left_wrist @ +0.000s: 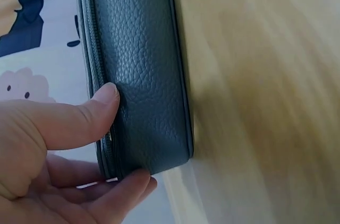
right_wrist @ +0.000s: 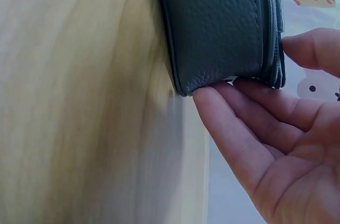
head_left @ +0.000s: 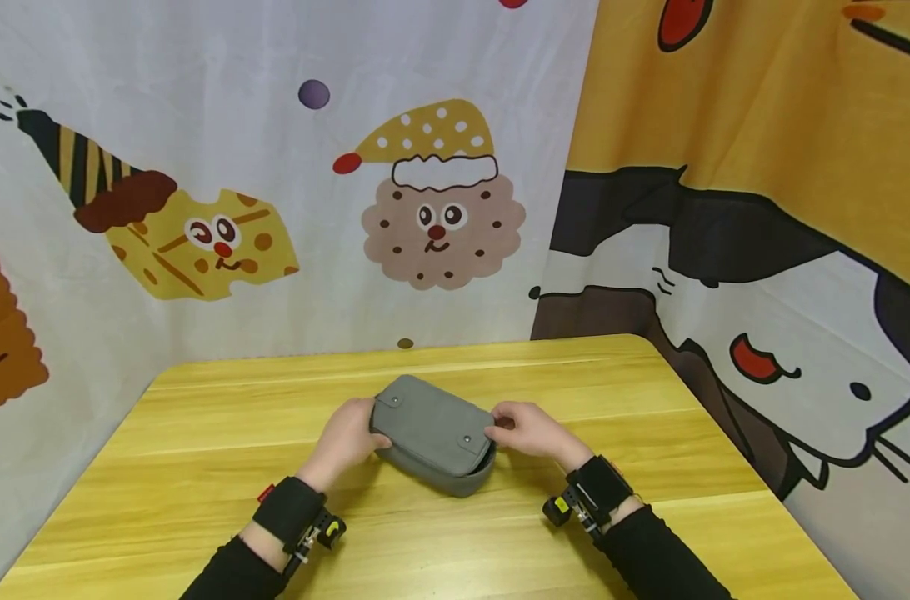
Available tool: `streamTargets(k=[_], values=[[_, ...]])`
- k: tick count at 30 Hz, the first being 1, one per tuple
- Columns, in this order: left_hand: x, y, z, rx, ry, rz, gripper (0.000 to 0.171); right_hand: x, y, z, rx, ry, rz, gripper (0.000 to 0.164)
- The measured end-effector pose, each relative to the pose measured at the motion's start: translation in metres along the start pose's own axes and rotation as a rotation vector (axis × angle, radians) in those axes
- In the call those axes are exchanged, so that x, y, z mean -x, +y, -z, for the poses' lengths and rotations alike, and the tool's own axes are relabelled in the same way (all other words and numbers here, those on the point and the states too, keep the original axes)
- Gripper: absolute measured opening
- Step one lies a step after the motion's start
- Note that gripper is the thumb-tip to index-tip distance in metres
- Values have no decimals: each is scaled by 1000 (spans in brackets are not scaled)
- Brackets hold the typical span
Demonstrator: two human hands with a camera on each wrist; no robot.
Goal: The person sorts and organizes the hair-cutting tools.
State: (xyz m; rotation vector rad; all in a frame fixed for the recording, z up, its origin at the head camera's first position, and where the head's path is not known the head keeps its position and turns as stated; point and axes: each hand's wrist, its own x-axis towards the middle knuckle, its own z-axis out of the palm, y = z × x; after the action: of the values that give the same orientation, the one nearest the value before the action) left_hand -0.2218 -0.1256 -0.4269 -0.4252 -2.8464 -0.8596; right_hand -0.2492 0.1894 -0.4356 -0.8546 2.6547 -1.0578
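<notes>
A grey grained-leather bag (head_left: 432, 425) lies on the table, its flap on top with two snap buttons. At its right front corner a dark gap shows between the flap and the body. My left hand (head_left: 347, 437) grips the left end. In the left wrist view, the thumb (left_wrist: 103, 102) lies against the zipper edge, with fingers round the bag's end (left_wrist: 143, 65). My right hand (head_left: 530, 429) holds the right end. The right wrist view shows its thumb (right_wrist: 311, 49) at the upper edge and fingertips touching the end of the bag (right_wrist: 218, 22). Its inside is hidden.
The bag rests around the middle of a yellow wood-grain table (head_left: 620, 517). Behind the table hangs a white curtain (head_left: 260, 50) with cartoon prints, and a yellow and white one (head_left: 785, 125) runs along the right side. Both wrists wear black straps with small cameras.
</notes>
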Motion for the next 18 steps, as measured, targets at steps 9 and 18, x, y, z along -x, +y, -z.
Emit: streamTargets(k=[9,18], values=[[-18,-8,4,-10,-66,-54,47,6,-3,-2,-32,-32,40,19],[-39,-25,6,24,-155,-124,50,10,-9,-9,-152,-100,25,18]])
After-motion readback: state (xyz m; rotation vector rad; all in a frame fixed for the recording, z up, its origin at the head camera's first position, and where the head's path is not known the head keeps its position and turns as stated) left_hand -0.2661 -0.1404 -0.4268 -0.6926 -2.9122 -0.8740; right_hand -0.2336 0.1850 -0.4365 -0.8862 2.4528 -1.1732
